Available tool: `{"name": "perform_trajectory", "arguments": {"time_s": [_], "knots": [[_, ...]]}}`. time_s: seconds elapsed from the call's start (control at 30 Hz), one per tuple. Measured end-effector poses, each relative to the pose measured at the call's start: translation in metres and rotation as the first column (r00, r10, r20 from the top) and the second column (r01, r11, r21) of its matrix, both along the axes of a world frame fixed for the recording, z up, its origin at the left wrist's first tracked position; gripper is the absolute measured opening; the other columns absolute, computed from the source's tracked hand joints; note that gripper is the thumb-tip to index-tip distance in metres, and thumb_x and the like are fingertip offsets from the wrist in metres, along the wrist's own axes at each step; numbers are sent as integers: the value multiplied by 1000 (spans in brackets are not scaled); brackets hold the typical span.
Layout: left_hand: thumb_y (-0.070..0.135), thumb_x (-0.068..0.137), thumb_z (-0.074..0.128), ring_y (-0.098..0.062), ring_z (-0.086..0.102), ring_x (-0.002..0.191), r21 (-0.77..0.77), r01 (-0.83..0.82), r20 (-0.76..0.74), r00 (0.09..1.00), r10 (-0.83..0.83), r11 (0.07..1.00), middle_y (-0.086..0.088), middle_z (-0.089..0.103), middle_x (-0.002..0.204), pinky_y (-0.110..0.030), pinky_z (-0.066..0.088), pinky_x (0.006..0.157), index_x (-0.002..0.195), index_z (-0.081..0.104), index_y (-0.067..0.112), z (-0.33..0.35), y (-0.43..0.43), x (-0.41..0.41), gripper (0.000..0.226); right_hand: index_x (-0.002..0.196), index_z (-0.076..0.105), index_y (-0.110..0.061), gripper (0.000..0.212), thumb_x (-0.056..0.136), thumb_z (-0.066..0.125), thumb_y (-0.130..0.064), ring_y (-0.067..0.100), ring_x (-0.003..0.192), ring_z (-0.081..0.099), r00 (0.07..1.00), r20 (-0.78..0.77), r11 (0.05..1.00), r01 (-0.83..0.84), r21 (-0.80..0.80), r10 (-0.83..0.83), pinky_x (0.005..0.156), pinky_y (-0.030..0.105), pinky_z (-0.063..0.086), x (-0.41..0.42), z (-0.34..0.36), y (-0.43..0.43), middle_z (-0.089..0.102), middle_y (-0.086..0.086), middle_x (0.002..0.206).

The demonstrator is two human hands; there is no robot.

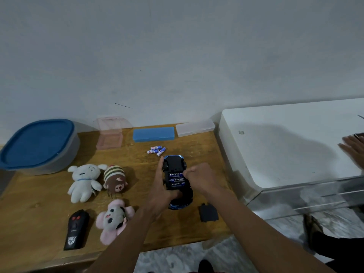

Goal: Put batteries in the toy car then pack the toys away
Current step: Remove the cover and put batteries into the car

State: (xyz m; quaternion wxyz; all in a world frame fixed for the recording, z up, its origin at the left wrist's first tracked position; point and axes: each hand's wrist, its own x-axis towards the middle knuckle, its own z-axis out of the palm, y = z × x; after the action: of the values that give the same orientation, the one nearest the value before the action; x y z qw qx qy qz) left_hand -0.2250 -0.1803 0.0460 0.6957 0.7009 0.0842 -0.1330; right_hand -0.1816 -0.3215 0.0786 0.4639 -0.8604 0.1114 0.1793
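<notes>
Gripping the upturned toy car [173,162], the left hand [163,192]; right hand [201,178] curled on three batteries [175,179] in its open compartment [169,186].

Both forearms reach in from below toward the toy car [174,163]. The left hand [163,192] grips its left side, thumb across the underside; the right hand [202,178], fingers curled, holds its right edge.

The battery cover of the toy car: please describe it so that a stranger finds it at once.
On the wooden table, go to the near right corner. Just right of the upturned toy car lies the battery cover. Unlike the long black remote control, it is flat, squarish and has no buttons.
</notes>
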Motion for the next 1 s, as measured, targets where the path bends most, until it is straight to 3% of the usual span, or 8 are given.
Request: {"name": "perform_trajectory", "arguments": {"time_s": [0.13,0.23,0.37,0.5,0.6,0.8,0.93,1.0], "knots": [[-13,67,69,-17,55,123,-1,24,-17,1000,-24,1000,2,48,143,-55,43,105,145,9,59,0,8,-1,122,77,67,0,10,79,66,-9,20,73,65,976,-152,969,181,168,-155,63,35,55,1,2,9,70,14,84],[-8,62,74,-21,57,123,-29,40,-28,999,-41,999,2,51,142,-56,46,102,142,13,63,1,7,0,123,82,68,8,19,77,68,-10,21,68,63,984,-109,974,158,159,-142,57,29,50,-6,5,20,68,21,81],[-4,56,75,-25,59,120,-71,-36,-11,999,35,997,-3,52,140,-58,48,99,129,19,74,0,8,3,120,87,74,-1,16,87,60,-9,21,77,68,984,20,977,174,121,-178,68,34,59,-7,3,23,71,12,85],[-12,63,74,-23,57,122,-52,-28,17,999,29,998,-1,49,141,-57,48,99,137,19,68,-1,9,2,122,90,74,-3,16,89,59,-8,19,79,68,977,-15,967,214,139,-214,68,30,58,-4,2,19,72,11,88],[-17,67,72,-20,57,122,-34,-29,27,999,30,999,3,52,138,-56,46,101,138,17,66,1,5,0,122,87,72,1,12,85,61,-5,20,73,66,946,-129,924,319,211,-297,58,27,53,-2,6,18,70,14,84],[-16,67,70,-19,58,121,-41,7,31,999,-5,999,3,52,138,-57,45,102,126,20,76,0,10,4,121,97,67,0,13,84,65,-2,20,77,68,895,-305,830,426,361,-326,54,23,52,-1,17,17,70,13,91],[-15,64,70,-16,57,122,-52,11,18,1000,-10,999,5,53,138,-54,46,102,133,21,70,0,15,3,120,99,65,-4,15,84,65,-6,18,80,68,914,-296,813,388,434,-278,58,22,51,-3,23,16,70,9,92],[-16,62,70,-17,59,120,-73,-3,2,1000,3,997,7,55,136,-51,48,100,126,27,73,-2,11,0,118,91,66,-6,12,81,70,-11,16,75,65,930,-223,862,357,360,-292,57,23,50,-1,23,21,68,6,87]]}}
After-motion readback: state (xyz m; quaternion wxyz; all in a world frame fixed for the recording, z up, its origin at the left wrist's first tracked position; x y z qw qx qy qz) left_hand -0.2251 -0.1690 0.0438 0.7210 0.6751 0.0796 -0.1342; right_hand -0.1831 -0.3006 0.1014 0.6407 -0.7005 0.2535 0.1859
